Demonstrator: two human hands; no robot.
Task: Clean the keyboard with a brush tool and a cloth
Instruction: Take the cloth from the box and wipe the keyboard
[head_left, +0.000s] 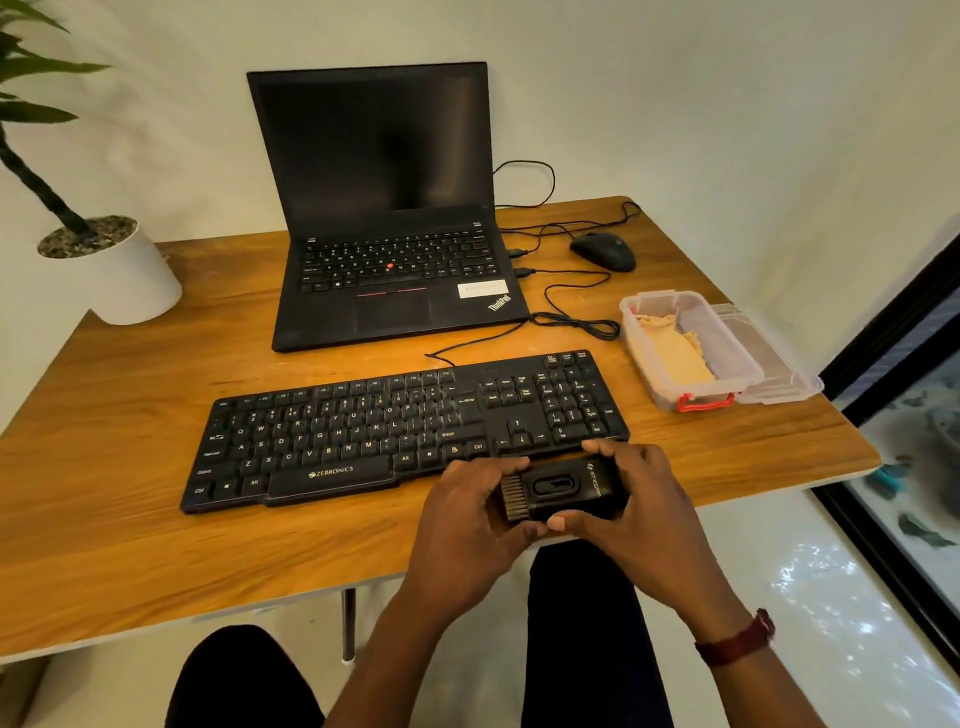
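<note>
A black keyboard (405, 426) lies across the middle of the wooden table (130, 519). Just in front of its right end, both my hands hold a black brush tool (563, 488) with its short bristles pointing left. My left hand (467, 525) grips the bristle end from below and the side. My right hand (639, 499) wraps the body, thumb under it and fingers over the top. A cream cloth (675, 353) lies inside a clear plastic box (691, 395) at the right of the table.
An open black laptop (389, 249) stands behind the keyboard. A black mouse (605, 250) and loose cables (576, 325) lie to its right. The box lid (774, 364) lies beside the box. A white plant pot (119, 275) sits at the back left corner.
</note>
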